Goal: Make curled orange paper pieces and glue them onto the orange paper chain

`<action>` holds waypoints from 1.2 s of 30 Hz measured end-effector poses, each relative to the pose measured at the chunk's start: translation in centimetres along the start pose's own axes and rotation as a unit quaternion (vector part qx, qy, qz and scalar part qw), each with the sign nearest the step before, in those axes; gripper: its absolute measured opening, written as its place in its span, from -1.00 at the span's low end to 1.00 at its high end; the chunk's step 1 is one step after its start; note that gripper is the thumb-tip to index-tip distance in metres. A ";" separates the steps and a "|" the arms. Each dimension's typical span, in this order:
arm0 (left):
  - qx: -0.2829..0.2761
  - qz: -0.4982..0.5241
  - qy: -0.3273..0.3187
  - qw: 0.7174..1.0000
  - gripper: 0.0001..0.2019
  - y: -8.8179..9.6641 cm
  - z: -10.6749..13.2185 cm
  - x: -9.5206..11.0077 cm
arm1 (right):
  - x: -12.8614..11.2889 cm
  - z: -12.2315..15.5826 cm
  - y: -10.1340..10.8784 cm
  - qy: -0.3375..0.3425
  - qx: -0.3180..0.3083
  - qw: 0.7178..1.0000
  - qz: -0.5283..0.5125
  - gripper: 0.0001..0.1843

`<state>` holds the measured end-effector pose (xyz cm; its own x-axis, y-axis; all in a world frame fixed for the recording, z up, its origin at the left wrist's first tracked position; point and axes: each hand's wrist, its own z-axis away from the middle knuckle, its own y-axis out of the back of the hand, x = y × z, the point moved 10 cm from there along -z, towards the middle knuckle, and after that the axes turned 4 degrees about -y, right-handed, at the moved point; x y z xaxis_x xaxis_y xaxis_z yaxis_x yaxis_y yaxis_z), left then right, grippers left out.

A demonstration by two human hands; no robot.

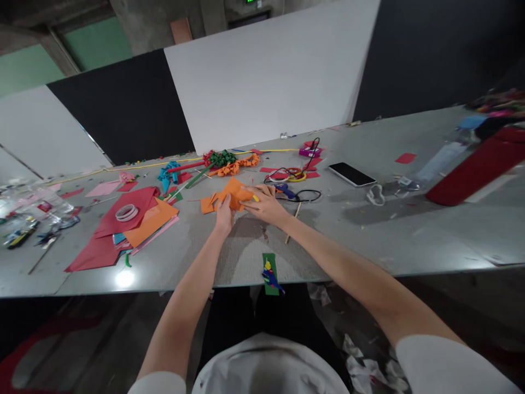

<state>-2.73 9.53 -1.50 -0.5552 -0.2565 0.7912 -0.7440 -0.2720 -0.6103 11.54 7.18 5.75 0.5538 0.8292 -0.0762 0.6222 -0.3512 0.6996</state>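
Observation:
My left hand (225, 213) is closed on a piece of orange paper (233, 189), raised just above the table. My right hand (264, 205) is curled at the paper's right edge, with a small yellow object (256, 198) showing between its fingers. Most of that object is hidden, so its kind is unclear. Cut orange paper pieces (207, 205) lie left of my left hand. A blue glue gun (284, 190) with a black cord rests just beyond my right hand.
Stacked coloured paper (151, 223) and a tape roll (127, 212) lie left. Crepe paper flowers (221, 158) are at the back. To the right are a phone (351, 174), a clear bottle (441, 161) and a red flask (478, 167). A green strip (269, 262) overhangs the front edge.

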 end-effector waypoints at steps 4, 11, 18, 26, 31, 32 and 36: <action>-0.010 -0.004 0.011 1.000 -0.83 -0.3 -0.1 -0.4 | 0.1 0.1 -0.2 -0.015 0.003 0.999 -0.047 -0.72; -0.049 -0.033 0.008 0.998 -0.77 -0.9 0.1 -0.5 | 1.4 -0.1 -0.1 -0.070 0.061 0.982 -0.165 -0.66; -0.109 -0.047 0.006 0.993 -0.67 -2.3 0.8 -0.5 | 2.9 -0.2 -0.1 -0.155 0.079 0.960 -0.221 -0.51; -0.118 -0.040 0.014 0.992 -0.65 -2.6 0.9 -0.6 | 3.1 -0.1 -0.1 -0.178 0.073 0.951 -0.241 -0.51; -0.125 -0.033 0.016 0.991 -0.65 -2.9 1.1 -0.6 | 3.5 0.0 -0.4 -0.190 0.078 0.952 -0.227 -0.49; -0.125 -0.034 0.018 0.991 -0.65 -2.9 1.1 -0.6 | 3.6 0.0 -0.4 -0.191 0.080 0.952 -0.224 -0.48; -0.118 -0.039 0.020 0.992 -0.68 -2.8 1.2 -0.6 | 3.7 0.0 -0.4 -0.190 0.083 0.956 -0.209 -0.46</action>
<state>0.16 9.33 -0.34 -0.5030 -0.2040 0.8398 -0.8493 -0.0635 -0.5241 13.32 10.44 5.21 0.3797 0.7059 -0.5980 0.8943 -0.1146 0.4326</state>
